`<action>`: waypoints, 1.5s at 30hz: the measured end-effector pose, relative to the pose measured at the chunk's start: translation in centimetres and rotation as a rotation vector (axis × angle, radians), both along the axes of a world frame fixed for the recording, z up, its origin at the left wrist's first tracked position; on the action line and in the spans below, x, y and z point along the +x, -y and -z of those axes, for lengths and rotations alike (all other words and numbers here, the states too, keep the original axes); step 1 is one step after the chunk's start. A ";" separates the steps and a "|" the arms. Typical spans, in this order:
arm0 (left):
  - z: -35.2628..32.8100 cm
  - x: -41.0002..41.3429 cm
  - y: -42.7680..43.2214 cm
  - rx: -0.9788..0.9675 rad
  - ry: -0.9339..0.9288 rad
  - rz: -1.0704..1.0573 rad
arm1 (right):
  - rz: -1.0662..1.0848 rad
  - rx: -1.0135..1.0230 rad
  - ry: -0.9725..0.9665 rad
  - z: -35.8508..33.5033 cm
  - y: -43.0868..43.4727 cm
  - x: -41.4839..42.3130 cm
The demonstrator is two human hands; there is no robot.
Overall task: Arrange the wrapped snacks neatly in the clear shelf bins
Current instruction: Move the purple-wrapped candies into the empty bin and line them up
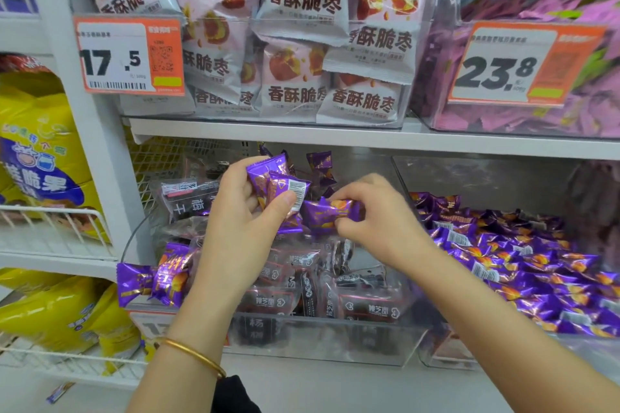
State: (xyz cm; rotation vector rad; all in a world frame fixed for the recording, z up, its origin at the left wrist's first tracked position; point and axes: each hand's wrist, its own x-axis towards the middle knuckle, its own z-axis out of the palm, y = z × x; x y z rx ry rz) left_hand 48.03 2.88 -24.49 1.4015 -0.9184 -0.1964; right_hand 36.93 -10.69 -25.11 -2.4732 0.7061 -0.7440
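- The left hand point(241, 211) grips a small bunch of purple foil-wrapped snacks point(273, 179). The right hand point(379, 211), just beside it, pinches one more purple foil pack point(330, 211). Both hands hover above the clear plastic bin of dark-wrapped snacks point(318, 344).
- The sorting looks about midway. Purple strays are being picked out of the dark-snack bin, and they seem to belong in the neighbouring clear bin heaped with purple packs point(523, 265) to the right.
- Left to do: two purple strays point(151, 282) lie at the dark-snack bin's left front corner and another stray point(320, 163) sits at its back. The handful is not yet set down, and the purple heap lies loose, not in rows.
- A purple wrapper point(60, 392) lies at lower left, below the wire shelf.
- Writing: the orange-edged price tag point(129, 55) reads "17.5" and the second price tag point(523, 62) reads "23.8". The pink-and-white bags point(302, 3) above read "香酥脆枣". The dark packs carry a logo, perhaps "姚芝堂". The purple wrappers show a barcode, but their print is too blurred to read.
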 end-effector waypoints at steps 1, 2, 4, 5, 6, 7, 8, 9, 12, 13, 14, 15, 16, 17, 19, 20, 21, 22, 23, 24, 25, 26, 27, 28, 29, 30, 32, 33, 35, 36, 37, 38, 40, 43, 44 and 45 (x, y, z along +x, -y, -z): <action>-0.1 -0.3 0.1 -0.009 -0.006 0.000 | 0.010 -0.038 0.009 -0.8 -0.1 -1.0; -0.2 -0.6 0.3 -0.019 -0.011 0.005 | 0.019 -0.071 0.022 -1.6 -0.2 -2.2; -0.3 -1.6 0.8 -0.027 -0.018 0.041 | 0.039 -0.093 0.066 -2.9 -0.3 -5.1; -0.4 -2.2 1.2 -0.024 -0.014 0.077 | 0.049 -0.077 0.098 -3.4 -0.2 -6.7; -0.4 -3.0 1.6 -0.017 -0.006 0.126 | 0.068 -0.042 0.135 -3.6 0.2 -8.5; -0.3 -3.8 2.2 -0.009 0.005 0.181 | 0.094 0.024 0.175 -3.7 0.7 -10.2; -0.2 -4.8 2.7 0.001 0.023 0.233 | 0.123 0.108 0.214 -3.7 1.5 -12.0; -0.1 -5.8 3.4 0.013 0.048 0.278 | 0.163 0.187 0.244 -3.4 2.5 -13.6; 0.3 -9.3 5.6 0.052 0.178 0.377 | 0.252 0.404 0.303 -1.9 5.4 -17.4; 0.4 -10.5 6.5 0.070 0.247 0.397 | 0.273 0.472 0.338 -1.3 6.2 -18.3; 0.5 -11.7 7.4 0.089 0.309 0.414 | 0.288 0.539 0.379 -0.6 6.8 -18.9; 0.6 -12.9 8.4 0.111 0.357 0.431 | 0.303 0.604 0.424 0.1 7.4 -19.5; 0.7 -13.9 9.3 0.138 0.395 0.452 | 0.321 0.654 0.465 0.7 7.8 -20.0; 0.9 -14.8 10.1 0.174 0.429 0.478 | 0.345 0.675 0.490 1.2 8.3 -20.4; 1.6 -16.2 11.5 0.279 0.496 0.542 | 0.399 0.647 0.476 2.1 9.2 -21.2; 2.1 -16.7 12.1 0.338 0.520 0.567 | 0.414 0.630 0.462 2.3 9.5 -21.5; 2.4 -16.9 12.4 0.388 0.533 0.587 | 0.424 0.619 0.451 2.5 9.7 -21.7; 2.7 -17.1 12.7 0.430 0.541 0.603 | 0.429 0.612 0.434 2.7 9.9 -21.8; 2.9 -17.2 13.0 0.467 0.557 0.618 | 0.433 0.604 0.410 2.8 10.0 -21.9; 3.0 -17.3 13.2 0.498 0.585 0.632 | 0.435 0.595 0.384 2.9 10.1 -21.9; 3.2 -17.3 13.3 0.523 0.620 0.643 | 0.434 0.585 0.360 3.0 10.1 -21.9; 3.2 -17.4 13.4 0.542 0.655 0.646 | 0.433 0.572 0.340 3.0 10.0 -22.0; 3.4 -17.5 13.4 0.560 0.688 0.641 | 0.435 0.560 0.322 3.0 10.0 -22.0; 3.5 -17.5 13.5 0.572 0.721 0.633 | 0.441 0.548 0.306 3.1 9.9 -22.1; 3.7 -17.5 13.5 0.581 0.750 0.624 | 0.448 0.543 0.293 3.2 9.9 -22.2; 3.7 -17.5 13.4 0.585 0.767 0.617 | 0.455 0.547 0.290 3.2 10.0 -22.3; 3.7 -17.3 13.3 0.604 0.772 0.634 | 0.451 0.594 0.307 3.3 9.9 -22.4; 3.7 -17.2 13.3 0.623 0.779 0.665 | 0.437 0.648 0.333 3.3 9.9 -22.5; 3.8 -16.9 13.2 0.662 0.796 0.732 | 0.390 0.814 0.405 3.1 9.6 -22.4; 3.8 -16.8 13.1 0.679 0.809 0.751 | 0.365 0.906 0.431 3.0 9.4 -22.5; 3.9 -16.7 13.1 0.693 0.828 0.754 | 0.340 0.984 0.443 2.9 9.3 -22.5; 3.9 -16.6 13.1 0.706 0.849 0.746 | 0.316 1.045 0.448 2.8 9.1 -22.5; 3.9 -16.6 13.0 0.729 0.862 0.726 | 0.277 1.119 0.453 2.7 8.8 -22.5; 3.7 -16.3 12.7 0.703 0.767 0.716 | 0.236 1.159 0.451 2.7 8.3 -22.6; 3.6 -16.2 12.5 0.686 0.718 0.715 | 0.231 1.166 0.444 2.8 8.2 -22.6; 3.5 -16.1 12.4 0.675 0.681 0.714 | 0.234 1.165 0.433 2.9 8.2 -22.6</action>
